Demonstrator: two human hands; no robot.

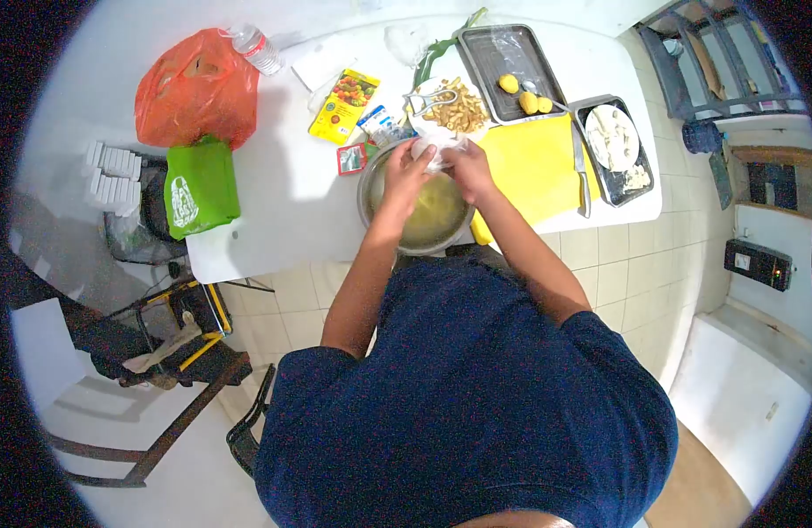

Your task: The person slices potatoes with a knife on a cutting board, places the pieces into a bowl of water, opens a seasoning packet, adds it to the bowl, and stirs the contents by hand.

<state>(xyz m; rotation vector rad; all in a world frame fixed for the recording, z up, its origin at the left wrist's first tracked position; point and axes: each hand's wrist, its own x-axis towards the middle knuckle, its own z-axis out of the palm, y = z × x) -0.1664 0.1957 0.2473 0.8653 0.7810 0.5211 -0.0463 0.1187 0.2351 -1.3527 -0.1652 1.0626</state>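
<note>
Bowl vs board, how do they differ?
The bowl is round and hollow; the board is flat and straight-edged. The bowl is silvery; the board is yellow. The left hand and right hand are above the bowl; a knife lies on the board. Both are at the table's near edge.

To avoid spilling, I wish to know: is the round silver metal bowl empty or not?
Not empty: yellowish contents show inside the round silver metal bowl. How full it is, I cannot tell.
</note>
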